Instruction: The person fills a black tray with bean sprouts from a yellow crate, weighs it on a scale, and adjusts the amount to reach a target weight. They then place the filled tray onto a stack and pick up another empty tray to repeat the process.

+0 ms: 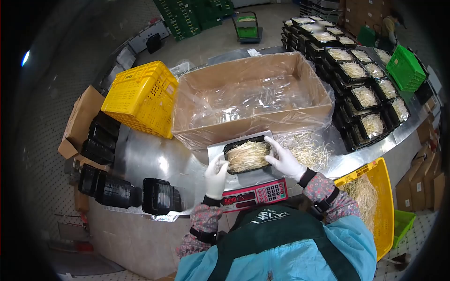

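A black tray (226, 149) heaped with pale bean sprouts (248, 156) is over the plate of a red digital scale (255, 194), whose display is lit. My left hand (216, 177), in a white glove, grips the tray's left end. At the opposite end, my gloved right hand (285, 159) has its thumb and fingers on the rim and corner. Loose sprouts (307, 150) lie spread on the metal table just beyond my right hand.
A plastic-lined carton (253, 121) stands behind the scale, beside a tilted yellow crate (140, 96). Stacks of filled trays (365, 96) rise on the right. Empty black trays (159, 195) sit at left. A yellow basket (385, 210) with sprouts is by my right elbow. A person (390, 30) is far right.
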Demonstrator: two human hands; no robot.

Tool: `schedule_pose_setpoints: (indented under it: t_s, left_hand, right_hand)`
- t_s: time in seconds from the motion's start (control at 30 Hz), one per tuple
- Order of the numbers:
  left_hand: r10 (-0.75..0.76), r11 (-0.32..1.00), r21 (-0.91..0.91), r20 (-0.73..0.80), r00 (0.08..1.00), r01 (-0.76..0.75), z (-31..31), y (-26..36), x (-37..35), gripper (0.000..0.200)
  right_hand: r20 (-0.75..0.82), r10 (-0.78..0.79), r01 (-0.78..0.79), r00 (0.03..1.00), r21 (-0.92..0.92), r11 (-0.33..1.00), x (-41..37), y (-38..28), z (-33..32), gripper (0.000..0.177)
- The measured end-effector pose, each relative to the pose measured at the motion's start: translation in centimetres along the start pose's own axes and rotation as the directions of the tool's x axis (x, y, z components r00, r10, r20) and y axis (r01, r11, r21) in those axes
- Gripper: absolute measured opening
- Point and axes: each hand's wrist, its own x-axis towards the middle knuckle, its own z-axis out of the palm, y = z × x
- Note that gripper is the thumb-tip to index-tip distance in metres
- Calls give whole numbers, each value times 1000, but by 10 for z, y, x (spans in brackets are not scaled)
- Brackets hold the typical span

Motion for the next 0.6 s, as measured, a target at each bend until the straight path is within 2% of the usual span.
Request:
schedule_pose_setpoints:
  t_s: [0.03,0.07,0.1,0.17,0.2,0.23,0.27,0.3,0.37,0.4,0.43,0.47,0.5,0.57,0.6]
  left_hand:
    - [65,996,57,-33,997,-63,3,-11,12,37]
    - [68,993,98,-97,993,-58,4,-25,25,29]
    - [133,953,287,-94,987,-101,4,-31,37,27]
    - [256,763,624,-53,965,-168,5,-44,59,24]
    - [267,765,612,-18,964,-201,5,-59,63,22]
    - [139,879,465,-40,990,-104,3,-81,69,24]
    - [85,894,445,-43,995,-57,1,-93,74,25]
    - [31,905,425,-42,999,-10,-1,-99,76,27]
    - [41,905,424,18,999,-45,0,-77,68,31]
    - [-17,913,407,-7,1000,19,-3,-85,70,34]
    - [-6,903,429,-30,1000,18,-11,-114,77,33]
    - [-100,966,236,-42,994,107,-10,-120,78,32]
    - [-109,978,175,-32,994,113,-8,-108,75,31]
    - [-162,987,9,-15,987,162,-7,-106,76,23]
    - [-176,984,17,-52,983,177,-9,-121,80,17]
  right_hand:
    - [-73,-36,24,997,-158,987,12,5,2,60]
    - [-140,-107,69,984,-254,965,25,13,5,53]
    - [-169,-134,57,977,-395,917,37,15,6,44]
    - [-175,-150,34,973,-532,846,57,33,14,36]
    - [-161,-76,-26,984,-550,835,59,37,15,36]
    - [-149,-2,-84,989,-568,819,62,38,16,35]
    - [-139,71,-140,988,-586,798,65,39,15,35]
    - [-144,98,-160,985,-520,839,67,40,16,36]
    - [-168,150,-204,974,-380,902,62,46,17,39]
    - [-171,163,-193,972,-179,965,63,69,24,39]
    - [-162,148,-151,976,-5,989,63,84,29,39]
    - [-126,214,-194,969,153,969,64,88,31,35]
    - [-66,308,-256,949,406,877,66,98,38,30]
    - [-101,323,-235,941,494,837,65,89,39,19]
    - [-137,325,-222,936,487,845,67,91,43,17]
